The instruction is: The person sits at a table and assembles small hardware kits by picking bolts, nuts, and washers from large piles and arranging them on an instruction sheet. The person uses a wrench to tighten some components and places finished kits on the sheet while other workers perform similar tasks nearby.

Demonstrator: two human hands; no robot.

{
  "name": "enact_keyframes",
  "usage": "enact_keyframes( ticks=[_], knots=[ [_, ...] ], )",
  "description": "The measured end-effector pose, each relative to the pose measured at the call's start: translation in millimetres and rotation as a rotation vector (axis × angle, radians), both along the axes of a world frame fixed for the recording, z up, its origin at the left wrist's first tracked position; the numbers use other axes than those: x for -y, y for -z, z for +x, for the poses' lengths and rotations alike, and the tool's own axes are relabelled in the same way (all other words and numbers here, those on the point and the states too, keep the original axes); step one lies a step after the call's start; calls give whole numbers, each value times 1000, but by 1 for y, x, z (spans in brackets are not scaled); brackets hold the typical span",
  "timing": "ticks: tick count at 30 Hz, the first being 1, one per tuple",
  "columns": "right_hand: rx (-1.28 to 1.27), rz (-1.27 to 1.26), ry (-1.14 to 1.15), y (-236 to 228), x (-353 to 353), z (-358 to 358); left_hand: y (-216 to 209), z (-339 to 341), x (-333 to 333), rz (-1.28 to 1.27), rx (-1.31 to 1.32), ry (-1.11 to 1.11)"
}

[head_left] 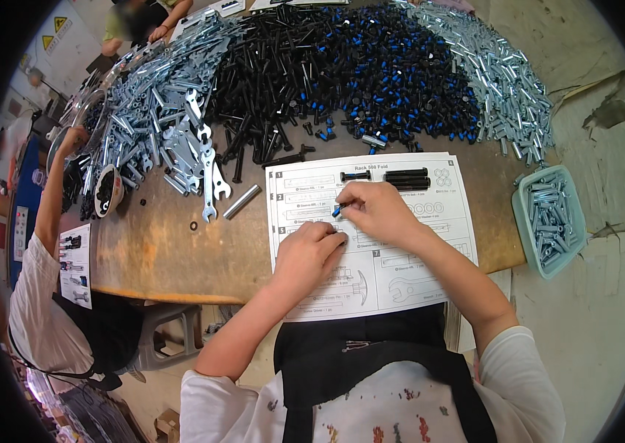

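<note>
A printed parts sheet (430,247) with outline drawings lies at the table's front edge. My right hand (371,210) pinches a black bolt with a blue patch (337,211) above the sheet's middle. Close by on the left, my left hand (309,255) rests on the paper with fingers curled together; what they hold, if anything, is hidden. At the sheet's top lies a single black bolt (355,176). To its right, several long black bolts (406,179) lie side by side.
Behind the sheet spread heaps of black bolts (272,81), blue-patched bolts (394,74) and silver sleeves (504,96). Silver wrenches (208,166) and a metal tube (242,201) lie left. A pale green bin (520,221) of silver parts stands right. At left, a co-worker's hand (74,139) reaches toward the heap.
</note>
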State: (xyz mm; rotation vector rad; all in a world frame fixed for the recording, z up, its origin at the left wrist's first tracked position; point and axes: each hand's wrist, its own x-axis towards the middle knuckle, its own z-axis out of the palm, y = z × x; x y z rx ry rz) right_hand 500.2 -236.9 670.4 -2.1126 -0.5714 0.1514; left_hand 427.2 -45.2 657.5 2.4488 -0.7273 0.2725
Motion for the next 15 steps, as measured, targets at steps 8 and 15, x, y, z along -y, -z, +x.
enact_keyframes(
  ticks=[8, 15],
  knots=[
    [176, -182, -166, 6, -13, -6, 10, -7, -13, 66, 26, -32],
    [212, -323, -171, -16, -7, 11, -2, 7, -16, -67, -112, 1]
  ],
)
